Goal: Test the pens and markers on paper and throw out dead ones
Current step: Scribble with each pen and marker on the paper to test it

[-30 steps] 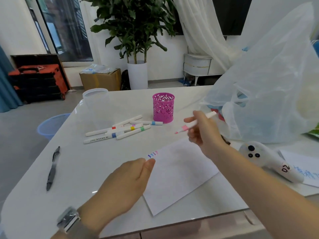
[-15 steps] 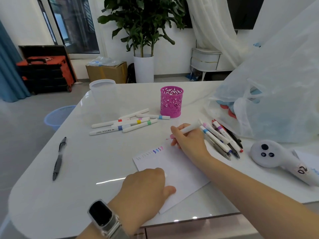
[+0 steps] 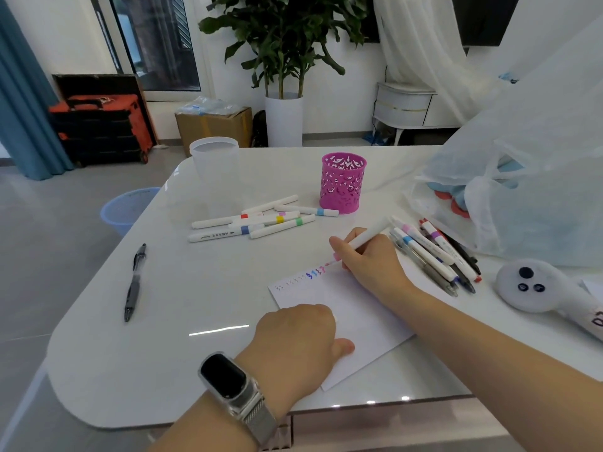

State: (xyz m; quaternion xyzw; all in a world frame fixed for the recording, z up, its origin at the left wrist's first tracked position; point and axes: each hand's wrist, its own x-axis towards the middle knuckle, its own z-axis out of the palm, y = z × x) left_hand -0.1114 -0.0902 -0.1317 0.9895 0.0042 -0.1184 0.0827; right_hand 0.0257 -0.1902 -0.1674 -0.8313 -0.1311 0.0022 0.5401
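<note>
Head view: pink marker (image 3: 362,244) tip down-left.

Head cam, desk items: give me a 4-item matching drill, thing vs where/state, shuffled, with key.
Things:
1. pink marker
2. black pen
3. pen holder
4. paper

Places/states:
A. lying alone on the table's left side
B. pinned flat under the left hand
C. held in the right hand, tip at the paper's top edge
D. standing upright behind the loose white markers

Pairs: 1-C, 2-A, 3-D, 4-B
</note>
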